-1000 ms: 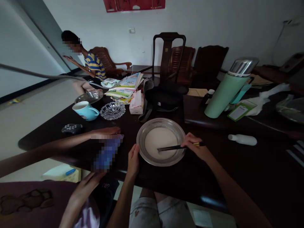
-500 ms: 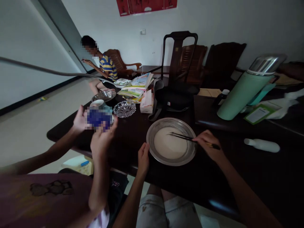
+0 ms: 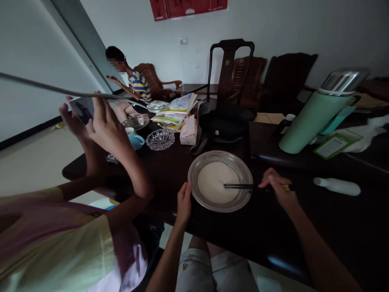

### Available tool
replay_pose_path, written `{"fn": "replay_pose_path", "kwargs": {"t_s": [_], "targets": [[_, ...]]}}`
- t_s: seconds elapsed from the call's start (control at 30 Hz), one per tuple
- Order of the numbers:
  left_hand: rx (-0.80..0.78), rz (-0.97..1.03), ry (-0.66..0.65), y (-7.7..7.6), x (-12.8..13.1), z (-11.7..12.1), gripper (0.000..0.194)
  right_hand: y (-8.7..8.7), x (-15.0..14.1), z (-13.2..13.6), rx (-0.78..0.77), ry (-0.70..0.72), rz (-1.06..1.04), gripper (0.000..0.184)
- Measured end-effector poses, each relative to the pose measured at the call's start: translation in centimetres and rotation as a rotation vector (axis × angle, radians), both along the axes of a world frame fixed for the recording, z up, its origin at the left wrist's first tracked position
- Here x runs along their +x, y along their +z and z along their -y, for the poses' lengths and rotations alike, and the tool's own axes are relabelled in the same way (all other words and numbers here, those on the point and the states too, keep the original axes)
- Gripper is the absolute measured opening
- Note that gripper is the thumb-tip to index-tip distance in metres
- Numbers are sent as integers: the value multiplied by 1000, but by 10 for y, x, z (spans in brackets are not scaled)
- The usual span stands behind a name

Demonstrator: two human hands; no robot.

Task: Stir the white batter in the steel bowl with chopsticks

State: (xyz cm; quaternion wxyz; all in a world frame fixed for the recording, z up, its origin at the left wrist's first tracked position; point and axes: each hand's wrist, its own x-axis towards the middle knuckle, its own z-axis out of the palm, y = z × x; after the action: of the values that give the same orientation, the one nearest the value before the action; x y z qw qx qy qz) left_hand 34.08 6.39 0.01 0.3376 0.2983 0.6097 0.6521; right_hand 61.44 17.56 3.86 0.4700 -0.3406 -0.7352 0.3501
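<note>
From the head view, your left hand [image 3: 184, 202] pinches the left rim of the metal basin [image 3: 245, 172], which sits on the dark table [image 3: 170, 172] in front of you. Your right hand [image 3: 279, 188] grips the black chopsticks [image 3: 238, 186], their tips in the off-white liquid [image 3: 214, 182]. You seem to be mid-stir; the next stroke calls for a firm rim hold and low tips.
</note>
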Motion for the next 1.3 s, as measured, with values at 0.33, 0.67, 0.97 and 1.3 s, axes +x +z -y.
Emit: {"fn": "replay_pose_path", "kwargs": {"t_s": [0.33, 0.67, 0.97, 1.3], "targets": [[-3, -23, 6, 3, 3, 0, 46, -2, 0, -2, 22, -38, -36, 45], [-9, -22, 8, 3, 1, 0, 48, 5, 1, -1, 41, -115, 12, 44], [5, 6, -13, -1, 0, -1, 49, 5, -3, -5, 59, -64, 88, 30], [10, 8, -6, -2, -2, 0, 47, 6, -8, -3, 75, 87, 148, 20]]}}
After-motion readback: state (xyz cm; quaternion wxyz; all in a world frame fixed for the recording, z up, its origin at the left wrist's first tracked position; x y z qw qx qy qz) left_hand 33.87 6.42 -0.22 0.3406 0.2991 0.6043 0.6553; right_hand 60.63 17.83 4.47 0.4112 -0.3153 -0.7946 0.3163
